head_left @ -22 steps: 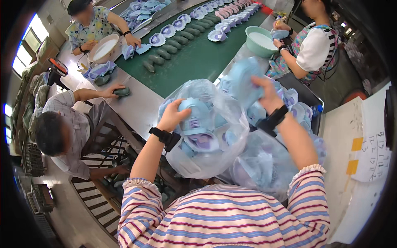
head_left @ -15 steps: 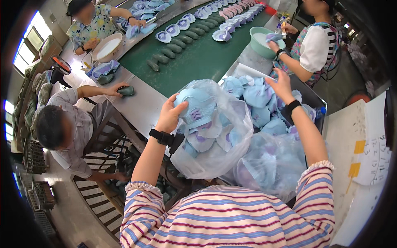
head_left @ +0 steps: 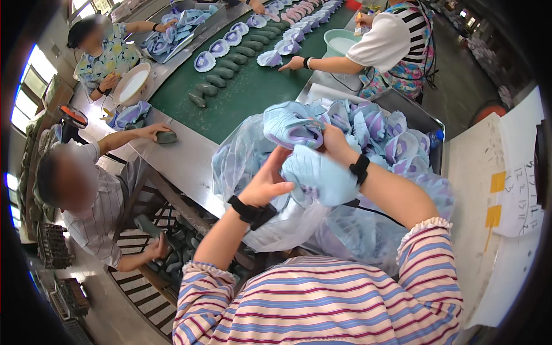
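My right hand (head_left: 338, 146) is closed on the rim of a light blue shoe upper (head_left: 289, 123) with purple lining, its opening turned toward me. Just below it hangs a second light blue shoe upper (head_left: 325, 177), blurred by motion, with my left hand (head_left: 265, 180) closed at its left edge. The left fingers are partly hidden between the two uppers. Under both hands lies a clear plastic bag (head_left: 230, 167) of more uppers. A heap of blue and purple uppers (head_left: 397, 141) fills the metal tray (head_left: 441, 127) on the right.
Ahead runs a green conveyor belt (head_left: 172, 109) with rows of dark green shoe lasts (head_left: 223, 73) and uppers. A co-worker at left handles lasts; one at far left sits by a white bowl (head_left: 131, 84). Another at right reaches over the belt beside a pale green basin (head_left: 339, 43).
Both hands have come together over the bag, the right one moving left from the heap with an upper. The co-worker at right now reaches to the belt; the one at left lifts a last.
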The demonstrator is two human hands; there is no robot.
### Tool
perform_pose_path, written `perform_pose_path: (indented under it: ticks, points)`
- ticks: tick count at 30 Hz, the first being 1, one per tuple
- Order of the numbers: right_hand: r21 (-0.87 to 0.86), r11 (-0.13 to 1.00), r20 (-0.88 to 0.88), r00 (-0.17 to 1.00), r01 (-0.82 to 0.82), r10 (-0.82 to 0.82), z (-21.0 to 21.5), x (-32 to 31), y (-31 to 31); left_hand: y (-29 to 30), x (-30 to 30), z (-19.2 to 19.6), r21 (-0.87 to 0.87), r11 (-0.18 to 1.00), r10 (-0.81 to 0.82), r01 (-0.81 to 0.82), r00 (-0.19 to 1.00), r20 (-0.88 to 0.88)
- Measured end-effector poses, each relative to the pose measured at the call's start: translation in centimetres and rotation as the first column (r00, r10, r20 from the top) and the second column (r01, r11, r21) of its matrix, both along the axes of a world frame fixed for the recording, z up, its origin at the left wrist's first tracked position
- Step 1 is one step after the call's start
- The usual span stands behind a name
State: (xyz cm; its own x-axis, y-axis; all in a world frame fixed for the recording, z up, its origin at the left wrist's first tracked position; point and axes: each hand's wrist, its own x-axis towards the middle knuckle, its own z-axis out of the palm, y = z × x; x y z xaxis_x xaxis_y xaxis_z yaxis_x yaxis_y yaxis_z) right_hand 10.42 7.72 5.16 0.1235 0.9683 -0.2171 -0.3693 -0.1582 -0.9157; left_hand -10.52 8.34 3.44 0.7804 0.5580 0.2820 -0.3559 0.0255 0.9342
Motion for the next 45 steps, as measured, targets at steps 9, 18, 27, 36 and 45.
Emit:
perform_pose_path:
  ticks: [9,18,27,36,45]
  points:
    - [0.205,0.871,-0.37,0.859,0.446,-0.353,3.7,8.8,0.0,-3.4,-2.5,2.4,-0.601,0.767,0.227,-0.225,0.971,-0.074]
    - [0.11,0.978,-0.237,0.951,-0.175,0.197,2.8,2.6,-2.2,-1.5,-0.5,0.8,-0.651,0.713,0.382,-0.262,0.923,0.047]
    - [-0.194,0.918,0.383,0.834,-0.347,0.397,1.2,1.0,-3.5,1.7,-2.1,0.3,-0.433,0.882,0.003,-0.184,0.923,-0.386]
    - [-0.306,0.615,0.754,0.209,-0.727,0.623,3.5,-0.5,-3.9,27.6,-15.4,-2.2,-0.141,0.464,0.827,-0.874,0.485,-0.284]
    - [-0.218,0.58,0.855,0.133,-0.785,0.501,-1.1,-2.4,-4.1,19.7,-4.2,2.3,-0.031,0.957,0.238,-0.288,0.842,-0.485]
